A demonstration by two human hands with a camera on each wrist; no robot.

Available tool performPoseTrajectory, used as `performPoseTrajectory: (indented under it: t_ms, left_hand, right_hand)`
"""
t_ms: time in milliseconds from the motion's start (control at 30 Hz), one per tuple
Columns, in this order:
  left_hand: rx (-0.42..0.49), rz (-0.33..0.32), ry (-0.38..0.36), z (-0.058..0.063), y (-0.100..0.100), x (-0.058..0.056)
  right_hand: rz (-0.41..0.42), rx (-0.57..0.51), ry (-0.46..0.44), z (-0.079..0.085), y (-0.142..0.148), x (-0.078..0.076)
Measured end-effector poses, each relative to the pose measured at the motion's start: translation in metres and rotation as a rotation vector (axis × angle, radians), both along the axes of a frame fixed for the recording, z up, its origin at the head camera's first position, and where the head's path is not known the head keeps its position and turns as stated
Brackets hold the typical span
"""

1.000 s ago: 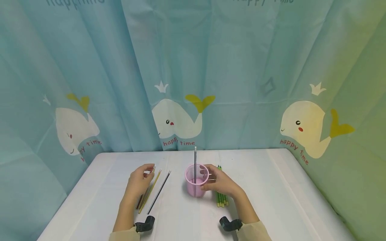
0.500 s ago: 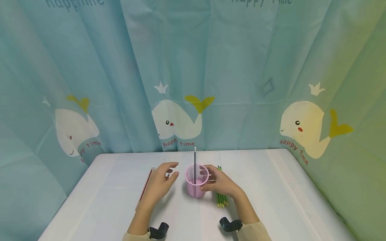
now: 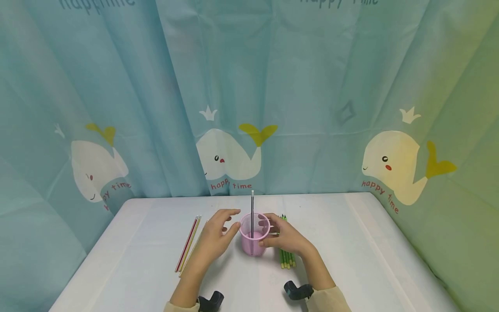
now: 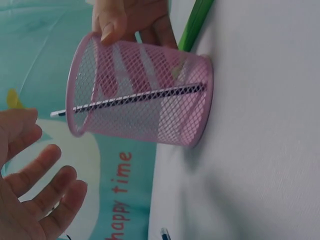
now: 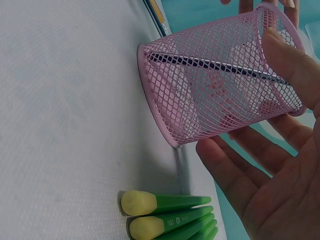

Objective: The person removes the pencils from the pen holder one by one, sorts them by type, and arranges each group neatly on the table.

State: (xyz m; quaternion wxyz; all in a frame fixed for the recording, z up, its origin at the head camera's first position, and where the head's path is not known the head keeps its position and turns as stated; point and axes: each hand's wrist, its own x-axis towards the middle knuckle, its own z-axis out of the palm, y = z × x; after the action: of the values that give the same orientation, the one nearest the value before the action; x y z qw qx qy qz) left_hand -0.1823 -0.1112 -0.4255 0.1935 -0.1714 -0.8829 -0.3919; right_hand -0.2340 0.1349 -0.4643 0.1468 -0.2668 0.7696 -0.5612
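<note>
A pink mesh pen cup (image 3: 247, 248) stands upright on the table. One dark striped pencil (image 3: 252, 203) leans inside it, its pale end poking above the rim. My right hand (image 3: 287, 236) grips the cup from the right, thumb (image 5: 287, 60) over the rim and fingers along the far side. Left of the cup, my left hand (image 3: 216, 236) has its fingers loosely spread close to the rim; the left wrist view shows nothing in it. Red and gold pencils (image 3: 187, 245) lie left of that hand, which partly hides them.
Several green pencils (image 3: 287, 259) with yellowish ends lie side by side to the right of the cup, partly behind my right hand. A light blue curtain (image 3: 312, 86) with whale prints hangs behind the white table (image 3: 351, 242).
My left hand has moved right, from over the pencils to beside the cup's rim, uncovering the red and gold pencils. My right hand and the cup have stayed in place.
</note>
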Motion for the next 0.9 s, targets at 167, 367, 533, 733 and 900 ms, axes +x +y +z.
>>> performPoseTrajectory:
  t_ms: [167,367,533,733,900]
  left_hand:
    - [-0.008,-0.040,0.014,-0.005,0.008,-0.001]
    - [-0.055,-0.081,-0.010,-0.012,0.019,-0.004]
    - [-0.057,-0.094,-0.051,-0.015,0.025,-0.005]
    - [-0.067,-0.102,-0.054,-0.017,0.030,-0.008]
    - [-0.078,-0.103,-0.061,-0.020,0.033,-0.010]
  right_hand:
    - [-0.005,0.010,0.002,0.000,0.000,0.001]
    - [-0.002,0.011,0.013,0.001,0.000,0.001]
    - [-0.001,0.013,0.008,0.002,0.000,0.002]
    - [-0.001,0.005,0.007,0.003,0.000,0.003]
    - [-0.005,0.008,0.008,0.003,-0.001,0.003]
